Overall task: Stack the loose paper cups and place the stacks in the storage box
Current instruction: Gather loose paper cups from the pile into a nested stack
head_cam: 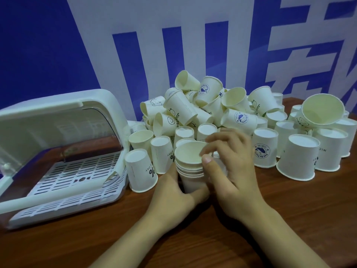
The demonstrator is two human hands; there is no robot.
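A stack of several nested white paper cups (190,167) stands mouth up on the brown table in front of me. My left hand (173,194) grips the stack's lower part from the left. My right hand (229,171) holds the stack at the right, thumb against the top cup's rim and fingers curved over its far edge. Behind lies a big pile of loose paper cups (202,109), many upside down, some on their sides. The white storage box (63,157) sits at the left with its lid raised and its slotted tray bare.
More upside-down cups (297,157) stand in rows at the right, reaching the table's far edge. One cup (140,171) stands close to the box's right side. A blue and white wall panel rises behind. Bare wooden table (289,219) lies in the foreground.
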